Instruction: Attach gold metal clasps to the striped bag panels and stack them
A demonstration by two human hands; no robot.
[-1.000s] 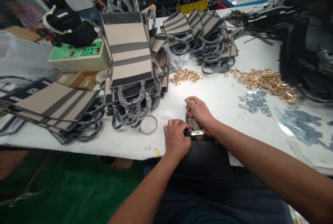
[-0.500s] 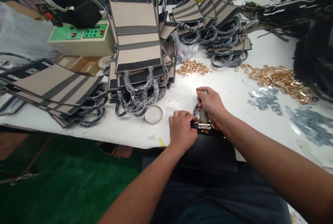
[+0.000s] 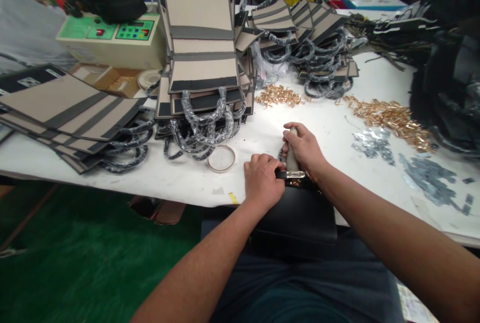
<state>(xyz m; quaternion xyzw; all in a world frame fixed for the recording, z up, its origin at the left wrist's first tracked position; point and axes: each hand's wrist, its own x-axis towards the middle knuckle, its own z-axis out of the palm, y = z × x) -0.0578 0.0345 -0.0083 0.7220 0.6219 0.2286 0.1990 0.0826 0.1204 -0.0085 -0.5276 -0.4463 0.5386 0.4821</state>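
- my left hand (image 3: pixel 264 178) is curled, pinching the black strap (image 3: pixel 280 174) that bears the gold plate (image 3: pixel 296 175)
- my right hand (image 3: pixel 304 147) is closed round a thick grey handle (image 3: pixel 293 157), just on the plate's far side
- the black panel (image 3: pixel 300 215) lies at the near edge of the white table (image 3: pixel 180 180), nearer than both hands
- a thin ring (image 3: pixel 221 171) lies to their left, gold fittings (image 3: pixel 397 120) far right

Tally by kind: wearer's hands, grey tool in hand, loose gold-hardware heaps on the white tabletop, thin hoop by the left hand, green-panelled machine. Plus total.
Hands (left hand, right hand): 2
Grey tool: 1
Gold-hardware heaps: 2
Thin hoop: 1
Green-panelled machine: 1
Total: 7
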